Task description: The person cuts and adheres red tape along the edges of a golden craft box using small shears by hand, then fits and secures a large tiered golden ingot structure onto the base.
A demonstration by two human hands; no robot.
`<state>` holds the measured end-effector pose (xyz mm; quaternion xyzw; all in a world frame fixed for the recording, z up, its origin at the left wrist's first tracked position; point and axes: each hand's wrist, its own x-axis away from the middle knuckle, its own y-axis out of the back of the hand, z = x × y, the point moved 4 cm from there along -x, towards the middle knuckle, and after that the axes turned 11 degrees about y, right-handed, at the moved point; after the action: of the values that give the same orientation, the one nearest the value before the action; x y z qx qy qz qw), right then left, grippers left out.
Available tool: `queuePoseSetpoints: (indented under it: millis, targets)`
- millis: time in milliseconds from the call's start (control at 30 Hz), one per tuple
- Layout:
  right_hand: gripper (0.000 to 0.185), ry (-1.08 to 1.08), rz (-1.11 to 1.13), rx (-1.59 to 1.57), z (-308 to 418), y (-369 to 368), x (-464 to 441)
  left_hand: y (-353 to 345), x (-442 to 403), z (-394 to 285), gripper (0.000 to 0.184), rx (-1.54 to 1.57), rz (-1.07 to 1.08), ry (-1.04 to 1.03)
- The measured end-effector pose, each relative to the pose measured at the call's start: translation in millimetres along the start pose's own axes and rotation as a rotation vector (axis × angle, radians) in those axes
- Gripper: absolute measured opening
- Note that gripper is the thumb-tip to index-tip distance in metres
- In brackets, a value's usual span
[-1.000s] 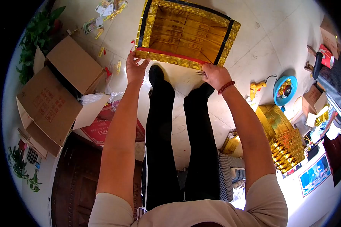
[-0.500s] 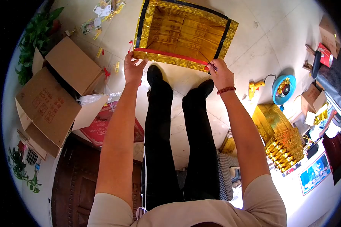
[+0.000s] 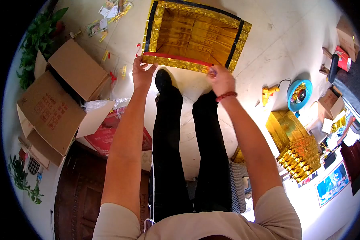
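A box covered in shiny gold paper (image 3: 176, 63) stands on the floor beyond my feet, its open side facing up. Black strips (image 3: 149, 28) line three sides of its rim. Along the near side runs a red strip (image 3: 176, 57). My left hand (image 3: 141, 74) grips the near left corner, fingertips at the strip's end and thumb against the box's outer side. Near the other end of the strip, my right hand (image 3: 222, 80) is closed around what looks like scissors (image 3: 213, 73). They are blurred and mostly hidden by the fingers.
Open cardboard boxes (image 3: 52, 112) stand at the left. Paper and yellow scraps (image 3: 102, 24) litter the floor at upper left. To the right are a yellow glue gun (image 3: 269, 94), a blue basin (image 3: 293, 105) and a folded gold paper stack (image 3: 288, 132).
My right hand has moved left along the near rim with the scissors, and the blades no longer show clearly. My left hand stays at its corner.
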<state>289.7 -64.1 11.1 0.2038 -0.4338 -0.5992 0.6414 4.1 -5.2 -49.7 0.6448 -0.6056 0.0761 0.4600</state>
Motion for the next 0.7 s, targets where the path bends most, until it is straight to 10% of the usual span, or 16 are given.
queuePoseSetpoints:
  millis: [167,233,333,467,700]
  targets:
    - [0.011,0.055,0.184,-0.745,133.6,-21.3,20.2,-9.2,-5.8,23.6,0.056,0.138,0.048,-0.021]
    - [0.01,0.205,0.341,-1.139,209.8,-2.3,31.9,-12.9,-3.9,30.0,0.062,0.74,0.27,-0.031]
    - [0.008,0.382,0.497,-1.474,265.0,36.8,48.4,4.0,23.1,6.1,0.068,0.428,0.188,0.166]
    - [0.011,0.368,0.6,-1.504,253.4,54.7,68.6,23.5,36.6,38.0,0.051,0.477,0.19,0.26]
    - [0.028,-0.165,0.233,-0.636,69.9,15.4,112.3,30.8,73.8,121.9,0.029,0.187,0.378,0.325]
